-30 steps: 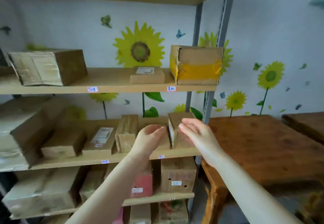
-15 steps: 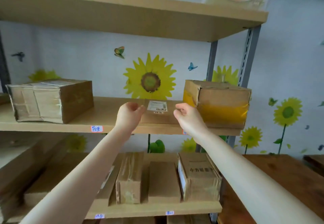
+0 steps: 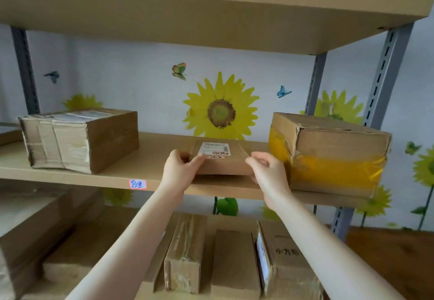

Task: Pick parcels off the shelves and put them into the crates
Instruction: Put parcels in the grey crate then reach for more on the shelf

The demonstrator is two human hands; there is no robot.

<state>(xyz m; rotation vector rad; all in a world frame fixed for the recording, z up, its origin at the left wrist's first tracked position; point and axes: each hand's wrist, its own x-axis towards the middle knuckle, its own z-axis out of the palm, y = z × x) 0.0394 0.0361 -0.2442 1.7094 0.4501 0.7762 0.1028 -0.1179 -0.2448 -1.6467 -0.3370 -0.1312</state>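
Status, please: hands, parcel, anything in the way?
Left hand and right hand hold the small labelled parcel by its ends. Parcel at shelf front. Yellow-taped box close beside right hand.

A large sunflower decal (image 3: 220,111) is showing on the white wall (image 3: 129,76). An orange-green butterfly (image 3: 179,71) is sitting up and left of it, a blue butterfly (image 3: 283,91) just right of it, and a green leaf (image 3: 226,206) below it. A wooden table (image 3: 394,257) is standing far to its lower right.

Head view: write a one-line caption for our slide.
Left hand and right hand grip a small labelled parcel on the shelf, between a taped box and a yellow-taped box.
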